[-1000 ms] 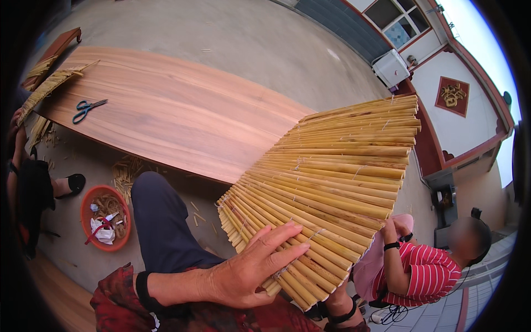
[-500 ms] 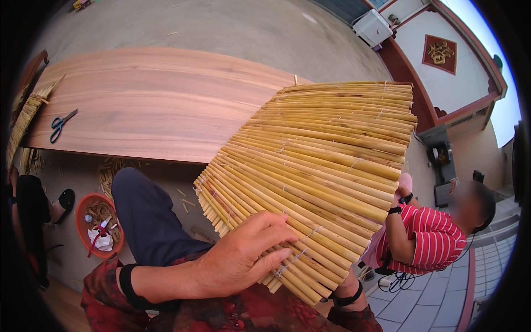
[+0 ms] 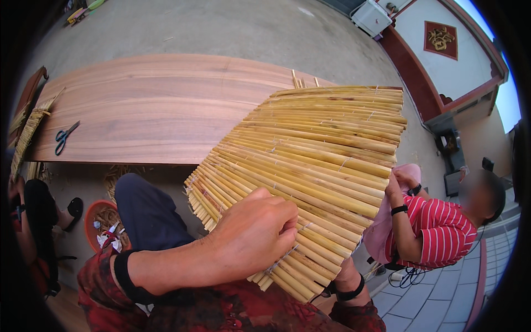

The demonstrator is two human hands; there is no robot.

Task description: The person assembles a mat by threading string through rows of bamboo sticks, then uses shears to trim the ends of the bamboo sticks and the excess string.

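Note:
A mat of yellow reed stalks [image 3: 315,146], tied side by side with thin white thread, slants across my lap and over the table's near right part. On its near end rests my left hand [image 3: 260,224], with fingers curled in and closed by a row of thread knots. What they pinch, if anything, is hidden. My right hand [image 3: 348,276] is under the mat's near right corner; only the wrist area with a dark band shows, and its fingers are out of sight behind the stalks.
Scissors [image 3: 66,136] lie on the wooden table [image 3: 149,105] at the left, near another reed piece [image 3: 30,133]. An orange basin [image 3: 91,221] with scraps stands by my left knee. At the right sits a person in a striped shirt [image 3: 442,232]; another person's leg [image 3: 41,216] shows at far left.
My left hand has gone from loosely bent fingers to a closed curl on the mat. The mat has shifted slightly left in view, and more loose stalks show behind its far edge.

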